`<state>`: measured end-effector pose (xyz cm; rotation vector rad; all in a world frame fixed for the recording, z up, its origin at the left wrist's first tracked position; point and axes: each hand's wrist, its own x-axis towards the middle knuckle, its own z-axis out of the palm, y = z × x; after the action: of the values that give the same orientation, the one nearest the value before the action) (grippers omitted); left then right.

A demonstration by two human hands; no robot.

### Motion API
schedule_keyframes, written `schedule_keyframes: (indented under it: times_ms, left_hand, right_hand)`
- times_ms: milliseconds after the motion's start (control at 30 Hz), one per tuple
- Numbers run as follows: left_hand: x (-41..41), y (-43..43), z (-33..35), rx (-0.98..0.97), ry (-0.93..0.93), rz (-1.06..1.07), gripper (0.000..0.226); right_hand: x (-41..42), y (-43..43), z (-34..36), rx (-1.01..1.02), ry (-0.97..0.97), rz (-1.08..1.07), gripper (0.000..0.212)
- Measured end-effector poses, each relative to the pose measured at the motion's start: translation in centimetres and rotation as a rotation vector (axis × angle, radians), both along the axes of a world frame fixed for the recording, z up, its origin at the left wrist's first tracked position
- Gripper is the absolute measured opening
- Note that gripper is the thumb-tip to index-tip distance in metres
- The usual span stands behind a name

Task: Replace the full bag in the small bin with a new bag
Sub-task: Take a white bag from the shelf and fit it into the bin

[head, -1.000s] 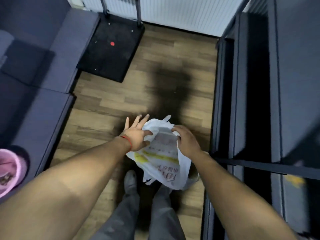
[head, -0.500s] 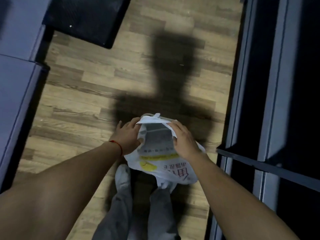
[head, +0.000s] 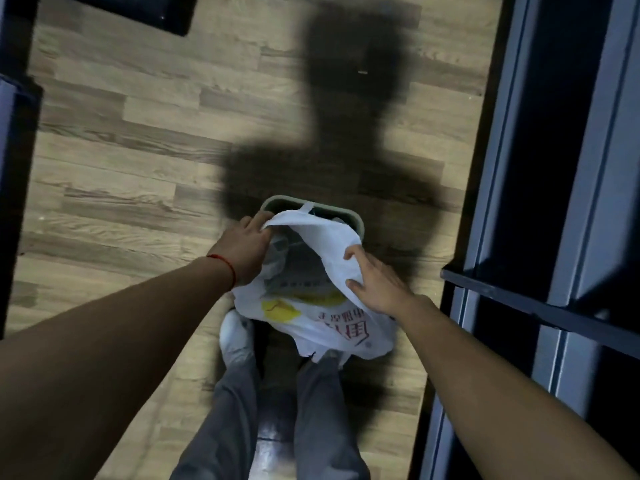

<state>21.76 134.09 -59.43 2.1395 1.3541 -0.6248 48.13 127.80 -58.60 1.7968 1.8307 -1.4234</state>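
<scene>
You're standing over the small bin (head: 358,221), which sits on the wood floor (head: 131,161) just below the middle of the frame, right inside your own shadow (head: 346,140). Only its far rim shows, a pale green rounded edge; the rest is covered by the bag.

The white plastic bag (head: 332,327) is spread open over the bin's mouth. It has a yellow blob and red printed characters on the near side, upside down from where you look. 1 handle loop (head: 307,206) lies over the far rim. Through the opening you can see a dim interior with some grayish stuff in it, too murky to tell what.

Your left hand (head: 244,247) is at the left edge of the opening, fingers curled and pinching the bag's rim. There's a red string (head: 225,266) around that wrist. Your right hand (head: 377,280) is at the right side, thumb and fingers closed on a fold of the plastic, pulling it out toward the lower right. So both hands are gripping the bag, neither is loose.

Lower middle of the frame: your 2 legs in gray trousers (head: 235,410), and a white shoe (head: 235,336) just left of the bag's hanging bottom. A dark metal rack (head: 540,306) runs down the right side, and a dark mat (head: 162,12) pokes in at the upper left.
</scene>
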Motion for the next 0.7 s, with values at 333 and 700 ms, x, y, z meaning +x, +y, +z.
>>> schedule_keyframes:
  times_ms: [333,700]
  left_hand:
    - [-1.4,1.8,-2.1,0.079,-0.092,0.220,0.043]
    - [-1.9,2.9,-6.8,0.174,-0.303,0.293,0.064]
  right_hand:
    - [0.6,1.1,-3.4,0.174,-0.012,-0.236,0.057]
    - [0.9,3.8,-9.3,0.195,0.085,-0.803,0.015]
